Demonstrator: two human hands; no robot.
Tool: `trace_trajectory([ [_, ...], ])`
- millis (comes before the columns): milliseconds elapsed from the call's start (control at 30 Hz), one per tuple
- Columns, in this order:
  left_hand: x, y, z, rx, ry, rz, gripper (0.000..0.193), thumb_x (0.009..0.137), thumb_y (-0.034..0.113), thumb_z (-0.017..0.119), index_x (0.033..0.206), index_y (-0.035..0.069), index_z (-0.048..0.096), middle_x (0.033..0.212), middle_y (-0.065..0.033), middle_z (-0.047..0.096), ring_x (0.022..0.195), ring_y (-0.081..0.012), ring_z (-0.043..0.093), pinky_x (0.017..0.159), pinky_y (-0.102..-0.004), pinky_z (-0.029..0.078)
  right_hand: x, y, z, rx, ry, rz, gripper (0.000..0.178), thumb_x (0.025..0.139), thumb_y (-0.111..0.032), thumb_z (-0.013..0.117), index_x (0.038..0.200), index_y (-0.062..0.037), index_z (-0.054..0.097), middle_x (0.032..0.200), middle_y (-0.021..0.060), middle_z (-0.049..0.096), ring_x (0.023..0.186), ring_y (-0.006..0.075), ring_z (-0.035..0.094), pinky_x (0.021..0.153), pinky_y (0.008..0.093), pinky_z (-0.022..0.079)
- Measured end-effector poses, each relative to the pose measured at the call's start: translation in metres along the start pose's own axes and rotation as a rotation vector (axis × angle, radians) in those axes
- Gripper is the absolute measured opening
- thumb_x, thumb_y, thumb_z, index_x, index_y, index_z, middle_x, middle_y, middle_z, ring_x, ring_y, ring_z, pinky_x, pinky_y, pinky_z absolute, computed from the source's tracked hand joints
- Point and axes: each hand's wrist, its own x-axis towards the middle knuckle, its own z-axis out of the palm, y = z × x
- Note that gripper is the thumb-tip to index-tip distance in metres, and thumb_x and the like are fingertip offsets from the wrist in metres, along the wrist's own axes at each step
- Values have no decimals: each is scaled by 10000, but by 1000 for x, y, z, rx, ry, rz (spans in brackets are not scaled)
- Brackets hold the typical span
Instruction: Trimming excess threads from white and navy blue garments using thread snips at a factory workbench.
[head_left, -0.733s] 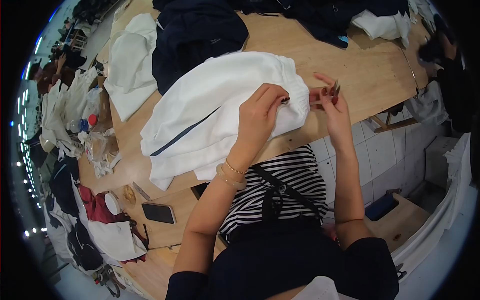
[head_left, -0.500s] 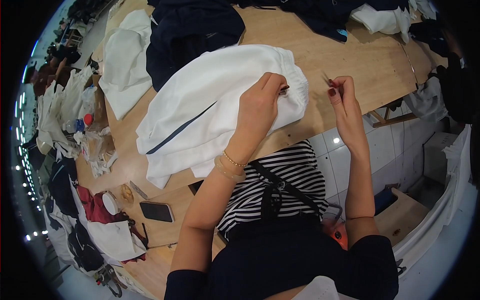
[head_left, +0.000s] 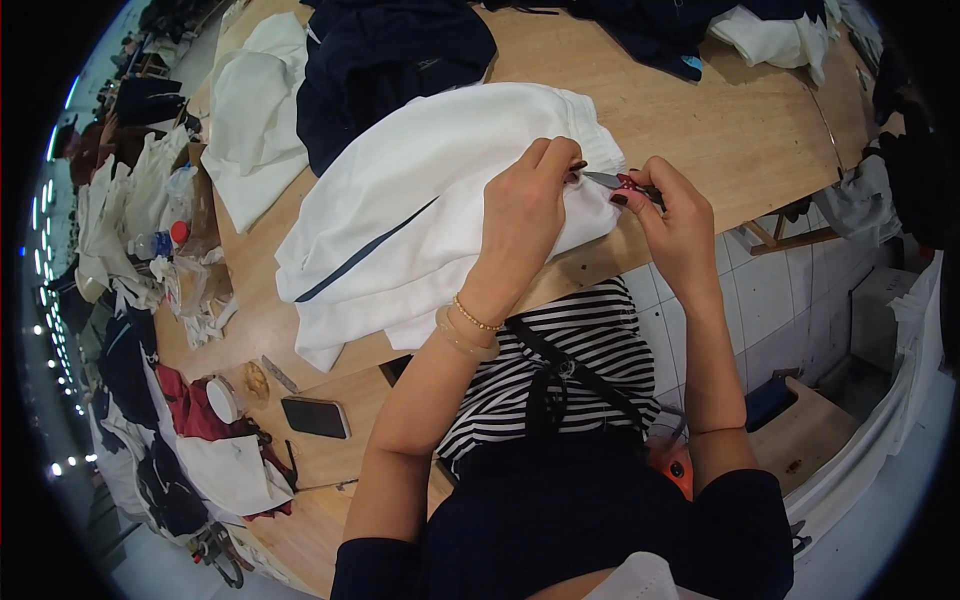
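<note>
White elastic-waisted trousers or shorts (head_left: 400,170) with a navy side stripe lie folded on the table before me. My left hand (head_left: 522,215) is over the gathered waistband, thumb and fingers pinched together; what lies between the fingertips is too small to tell. At the waistband's right end, my right hand (head_left: 678,215) grips small thread snips (head_left: 606,181). Their pointed silver blade is directed left, its tip close to my left fingertips. The snips' handle is mostly covered by my right fingers.
Navy garments (head_left: 390,70) and a white cloth (head_left: 255,120) lie farther back on the wooden table (head_left: 740,130). A phone (head_left: 315,417) and a white-lidded jar (head_left: 224,399) rest at the left. The table's near edge runs in front of my striped apron (head_left: 590,350).
My right hand has moved left toward my left hand, bringing the snips' blade close to the left fingertips. My left hand stays pinched at the waistband.
</note>
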Motion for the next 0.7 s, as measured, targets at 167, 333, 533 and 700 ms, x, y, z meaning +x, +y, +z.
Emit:
trace_trajectory([
  [167,0,2,-1,15,6,0,145,809,-86,536,902,20,567,821,-84,641,712,-211,665,599,-284,516,0,2,-1,-31,12,-16,201,806,-120,663,840,-13,497,798,100,605,701,269,564,611,338,444],
  [333,0,2,1,-1,10,-4,150,806,-88,536,907,18,567,824,-85,642,708,-211,664,597,-286,515,1,-4,0,-32,13,18,180,813,-34,663,830,31,496,781,110,619,692,149,557,648,266,458],
  [533,-4,0,-6,33,29,-28,166,791,-97,534,913,10,567,812,-91,634,704,-222,660,597,-290,515,1,-6,8,-43,-10,-30,144,813,-78,641,856,-11,520,787,96,599,694,221,586,612,306,449],
  [700,-41,43,1,-154,154,112,134,729,-79,555,808,29,563,808,-102,576,710,-278,587,600,-354,488,2,17,-5,300,216,64,101,898,-76,592,956,1,561,853,44,608,765,89,552,684,233,446],
])
